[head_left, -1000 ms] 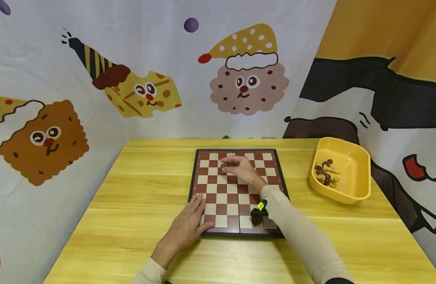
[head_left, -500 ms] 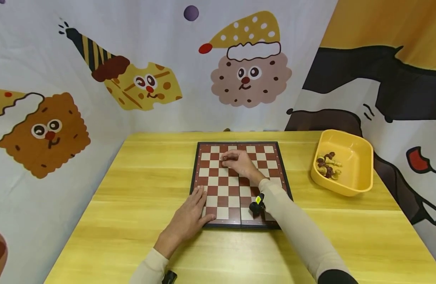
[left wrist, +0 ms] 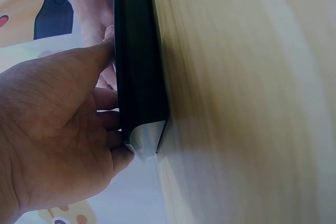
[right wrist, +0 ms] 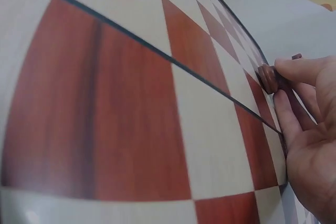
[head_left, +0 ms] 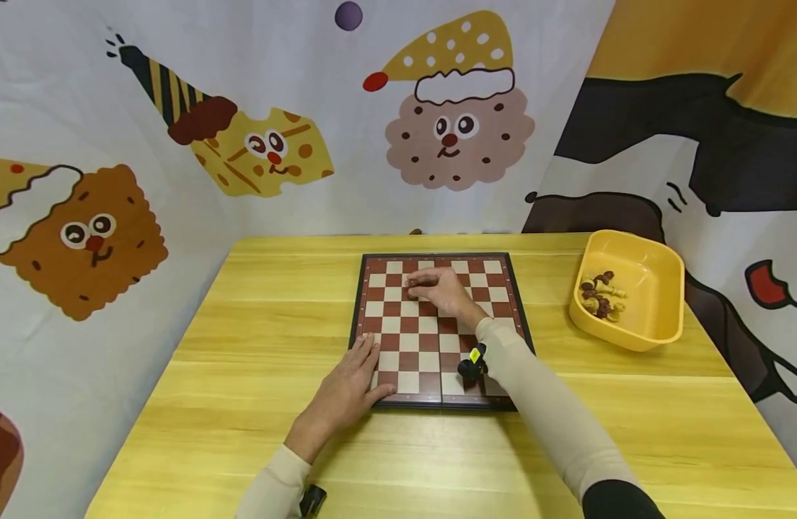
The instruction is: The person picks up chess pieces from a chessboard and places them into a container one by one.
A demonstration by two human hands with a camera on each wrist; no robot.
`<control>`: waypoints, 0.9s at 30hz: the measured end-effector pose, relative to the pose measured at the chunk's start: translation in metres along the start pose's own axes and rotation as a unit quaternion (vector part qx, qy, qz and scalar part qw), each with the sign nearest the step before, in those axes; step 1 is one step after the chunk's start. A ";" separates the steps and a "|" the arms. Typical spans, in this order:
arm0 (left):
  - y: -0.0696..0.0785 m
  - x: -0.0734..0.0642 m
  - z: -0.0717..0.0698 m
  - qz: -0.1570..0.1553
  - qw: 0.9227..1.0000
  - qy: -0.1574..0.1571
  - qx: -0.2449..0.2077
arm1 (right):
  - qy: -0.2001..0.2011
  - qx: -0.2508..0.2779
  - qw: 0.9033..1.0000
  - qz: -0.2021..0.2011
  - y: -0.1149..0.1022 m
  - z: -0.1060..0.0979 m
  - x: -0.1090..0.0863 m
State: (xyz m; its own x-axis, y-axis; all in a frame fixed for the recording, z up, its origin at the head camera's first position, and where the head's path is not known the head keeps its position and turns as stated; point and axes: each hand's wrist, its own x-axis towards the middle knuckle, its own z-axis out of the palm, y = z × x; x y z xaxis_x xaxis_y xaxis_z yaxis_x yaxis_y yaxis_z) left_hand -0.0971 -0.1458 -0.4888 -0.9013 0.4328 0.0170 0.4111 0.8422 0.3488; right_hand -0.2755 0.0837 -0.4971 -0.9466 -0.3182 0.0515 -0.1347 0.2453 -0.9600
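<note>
A chessboard (head_left: 407, 360) with brown and cream squares and a dark rim lies flat on the wooden table. Over its far half, left of the centre seam, my right hand (head_left: 445, 292) pinches a dark brown chess piece between thumb and fingers. In the right wrist view the round base of that chess piece (right wrist: 268, 79) is right at the board's surface, and the fingers cover much of the rest. My left hand (head_left: 346, 386) lies on the board's near left edge with fingers extended. The left wrist view has its fingertips along the black side of the board (left wrist: 139, 51).
To the right of the board stands a yellow plastic bin (head_left: 654, 306). Several brown and cream chess pieces (head_left: 602, 295) lie in a heap inside it. A curtain (head_left: 366, 209) printed with cartoon figures hangs behind the table (head_left: 262, 310).
The head view has tilted down a little, so the whole scene sits higher. Both hands keep nearly the same places on the board, the right still pinching the chess piece.
</note>
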 end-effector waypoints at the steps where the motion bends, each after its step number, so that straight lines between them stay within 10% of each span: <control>1: 0.000 0.000 0.000 0.000 1.000 -0.001 0.001 | -0.001 0.002 1.000 0.001 0.000 -0.001 0.000; 27: 0.002 0.001 0.001 -0.002 1.000 -0.002 -0.003 | 0.025 -0.006 1.000 -0.009 -0.016 -0.051 -0.009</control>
State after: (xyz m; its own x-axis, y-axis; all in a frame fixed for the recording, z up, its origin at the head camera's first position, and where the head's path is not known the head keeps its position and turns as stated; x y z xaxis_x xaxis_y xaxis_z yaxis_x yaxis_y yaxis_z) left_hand -0.0968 -0.1436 -0.4891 -0.9023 0.4308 0.0129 0.4070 0.8419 0.3542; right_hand -0.2797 0.1295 -0.4686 -0.9573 -0.2772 0.0817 -0.1541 0.2505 -0.9558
